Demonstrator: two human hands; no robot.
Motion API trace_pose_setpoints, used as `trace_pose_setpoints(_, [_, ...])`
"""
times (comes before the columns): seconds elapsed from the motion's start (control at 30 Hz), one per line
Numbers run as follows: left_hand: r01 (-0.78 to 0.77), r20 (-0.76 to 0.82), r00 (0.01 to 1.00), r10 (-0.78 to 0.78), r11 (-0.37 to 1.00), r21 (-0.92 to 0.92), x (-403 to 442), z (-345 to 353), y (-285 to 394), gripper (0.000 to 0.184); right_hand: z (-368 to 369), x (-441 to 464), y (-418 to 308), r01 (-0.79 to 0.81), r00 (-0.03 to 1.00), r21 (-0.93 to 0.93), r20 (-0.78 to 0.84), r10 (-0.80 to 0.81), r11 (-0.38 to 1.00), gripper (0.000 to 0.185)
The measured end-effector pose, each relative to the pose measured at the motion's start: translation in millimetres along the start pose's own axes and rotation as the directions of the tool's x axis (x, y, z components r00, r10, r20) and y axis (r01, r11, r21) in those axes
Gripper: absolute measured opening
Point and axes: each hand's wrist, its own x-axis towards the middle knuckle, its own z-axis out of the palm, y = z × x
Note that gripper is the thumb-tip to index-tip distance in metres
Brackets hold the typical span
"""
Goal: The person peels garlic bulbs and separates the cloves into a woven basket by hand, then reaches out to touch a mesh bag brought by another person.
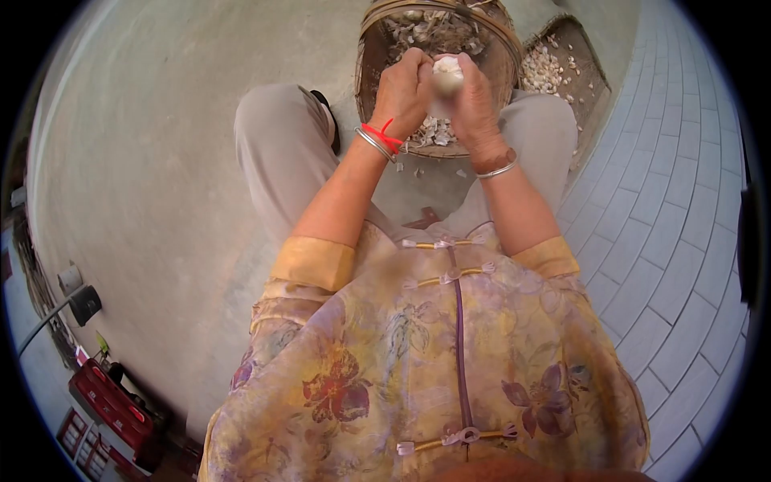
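A whitish garlic bulb (447,72) is held up over the near part of a wicker basket (369,80). My right hand (475,108) wraps its fingers and thumb round the bulb from the right side. My left hand (404,92), with a red string and a bangle at its wrist, is closed against the bulb's left side, its fingertips partly hidden. Below the hands, loose papery garlic skins (434,132) lie in the basket. More garlic and dry husks (434,34) fill its far part, under the curved handle (450,6).
To the right of the basket, a woven scoop tray (590,76) holds many peeled-off garlic cloves (544,71). My knees (277,120) flank the basket. Concrete floor lies left, grey tiles (666,161) right. A red object (112,406) stands at the lower left.
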Motion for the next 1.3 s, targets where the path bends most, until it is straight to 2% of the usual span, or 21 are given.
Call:
trace_pose_setpoints(0.07, [0.116,0.064,0.992,-0.109,0.985,-0.127,0.3,-0.5,6.6,0.018,-1.2,1.4,-2.2,-0.042,0.999,0.013,0.008,0.042,0.999,0.035])
trace_pose_setpoints(0.1, [0.117,0.064,0.992,-0.109,0.985,-0.128,-0.7,0.2,8.8,0.018,-2.0,2.1,-3.1,-0.083,0.996,0.027,0.017,0.083,0.996,0.034])
trace_pose_setpoints(0.17, [0.227,0.149,0.972,-0.184,0.903,-0.365,-2.9,2.3,12.7,0.022,-1.8,3.5,-3.5,-0.098,0.995,0.064,0.012,0.097,0.993,0.031])
trace_pose_setpoints(0.3, [0.236,0.097,0.971,-0.216,0.921,-0.308,-5.5,9.0,10.3,0.021,-2.0,1.6,-3.3,-0.145,0.989,0.128,-0.001,0.147,0.981,0.027])
trace_pose_setpoints(0.37, [0.03,-0.043,0.999,-0.032,0.999,-0.046,-4.6,15.4,-1.2,0.02,-0.5,-0.6,-2.8,-0.153,0.987,0.115,-0.026,0.157,0.982,0.026])
trace_pose_setpoints(0.6, [0.081,-0.088,0.992,-0.088,0.993,-0.082,-2.6,11.2,4.6,0.021,-1.4,4.9,-2.5,-0.205,0.978,0.17,-0.004,0.209,0.964,0.028])
trace_pose_setpoints(0.67, [0.192,-0.005,0.979,-0.203,0.931,-0.309,-3.8,7.6,14.8,0.022,-3.9,7.6,-3.3,-0.205,0.979,0.104,0.016,0.205,0.973,0.031])
trace_pose_setpoints(0.7, [0.193,-0.005,0.979,-0.205,0.931,-0.309,-4.1,8.5,13.0,0.022,-4.7,7.9,-3.7,-0.204,0.979,0.038,0.037,0.203,0.978,0.033])
trace_pose_setpoints(0.8, [0.162,0.03,0.987,-0.16,0.949,-0.269,-6.0,14.7,2.0,0.024,-3.9,3.0,-13.2,-0.226,0.972,-0.052,0.048,0.228,0.973,0.039])
trace_pose_setpoints(0.9, [0.143,-0.035,0.987,-0.156,0.96,-0.24,-7.7,20.8,-6.6,0.02,-5.4,3.2,-8.3,-0.279,0.96,-0.04,0.0,0.279,0.96,0.043])
trace_pose_setpoints(0.97, [0.04,-0.137,0.99,-0.044,0.999,-0.031,-7.6,20.6,-8.6,0.014,-4.3,2.9,-6.0,-0.295,0.955,-0.063,-0.012,0.295,0.953,0.043])
trace_pose_setpoints(1.03, [-0.008,-0.159,0.987,0.007,1.0,-0.006,-8.0,20.5,-6.8,0.01,-2.9,1.4,-4.4,-0.313,0.95,-0.089,-0.025,0.312,0.946,0.044])
trace_pose_setpoints(1.13, [-0.075,-0.189,0.979,0.077,0.997,0.02,-7.6,19.7,-2.1,0.007,1.1,0.0,-3.0,-0.255,0.966,-0.123,-0.077,0.247,0.959,0.04])
trace_pose_setpoints(1.2, [-0.096,-0.193,0.976,0.098,0.995,0.019,-7.8,16.8,2.7,0.007,-2.7,5.5,4.0,-0.122,0.992,-0.17,-0.059,0.114,0.978,0.034])
trace_pose_setpoints(1.3, [-0.092,-0.111,0.99,0.084,0.994,-0.067,-8.8,15.1,3.4,0.009,-5.7,11.7,11.6,-0.069,0.998,-0.222,-0.014,0.067,0.973,0.03])
